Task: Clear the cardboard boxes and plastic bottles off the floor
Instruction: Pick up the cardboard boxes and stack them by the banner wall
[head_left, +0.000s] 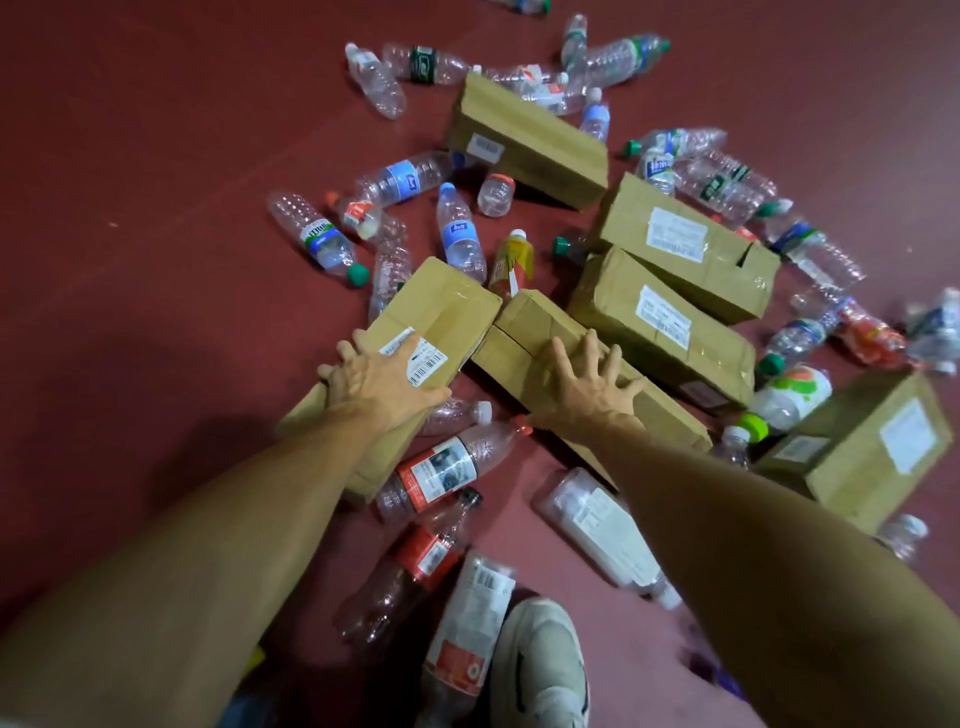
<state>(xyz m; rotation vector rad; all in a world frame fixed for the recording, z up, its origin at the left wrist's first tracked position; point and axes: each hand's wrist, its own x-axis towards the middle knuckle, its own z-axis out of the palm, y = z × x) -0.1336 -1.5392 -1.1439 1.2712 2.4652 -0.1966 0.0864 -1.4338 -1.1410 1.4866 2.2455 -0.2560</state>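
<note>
Forearms out long from both lower corners; shoe (540, 665) between them, well nearer than barcode box (441, 306). All places reckoned from that box.

Floor (156, 208): dark red, littered beyond and right of barcode box.

Boxes: six counted, brown card, all lying flat. Barcode box under left hand (384, 374), palm down, fingers spread across the top, thumb at the near edge, nothing pinched. Plain box (540, 322) just right, corners touching, under right hand (587, 384), fingers splayed wide and flat on the card. Probably pressing down to steady both before gathering them up; judgement only. Label boxes (685, 244), two side by side, further right, close beside plain box. Far box (524, 140) well beyond. End box (872, 447) far right, apart from the rest.

Bottles (460, 234): about thirty, overlapped, exact count not possible. Mostly clear and empty, some crushed. Thickest beyond barcode box and to its right; five or so nearer than it, toward the shoe. Small bottle (452, 415) wedged in the gap between barcode box and plain box, likely to roll on lifting either.
</note>
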